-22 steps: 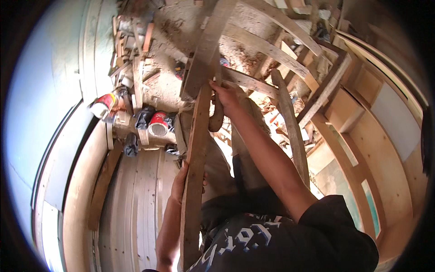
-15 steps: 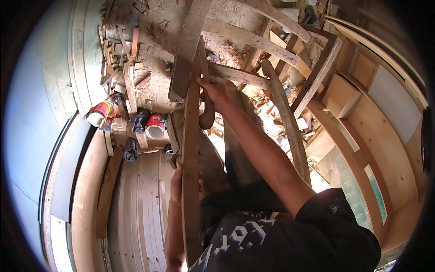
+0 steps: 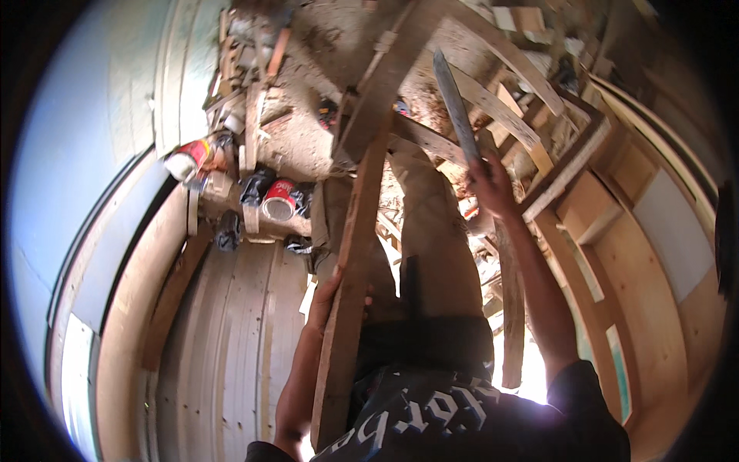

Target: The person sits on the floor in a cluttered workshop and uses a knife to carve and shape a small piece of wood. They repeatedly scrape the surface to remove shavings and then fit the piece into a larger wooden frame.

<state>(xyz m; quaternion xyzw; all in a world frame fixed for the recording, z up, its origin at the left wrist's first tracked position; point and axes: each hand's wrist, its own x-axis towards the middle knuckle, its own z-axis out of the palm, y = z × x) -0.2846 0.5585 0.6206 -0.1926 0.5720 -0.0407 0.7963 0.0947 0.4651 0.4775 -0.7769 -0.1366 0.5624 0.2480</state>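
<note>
My left hand [image 3: 326, 299] is wrapped round the lower part of a long wooden plank [image 3: 356, 246]. The plank slants up from beside my body to another wooden piece [image 3: 382, 88] farther away. To the right, my right hand [image 3: 489, 183] is closed round the handle of a machete [image 3: 456, 104]. Its long grey blade points away from me, apart from the plank. Most of the handle is hidden in my fist.
Paint-like cans, one red [image 3: 279, 202] and one red and yellow [image 3: 188, 160], stand on the left near wood scraps. Crossed timbers [image 3: 493, 100] lie ahead on the right. A wooden cabinet frame [image 3: 631, 300] is at far right, and grooved boards [image 3: 231, 331] lie lower left.
My right hand has swung away from the plank to the right, carrying the machete. The plank now leans more to the right at its far end, with my left hand still on it.
</note>
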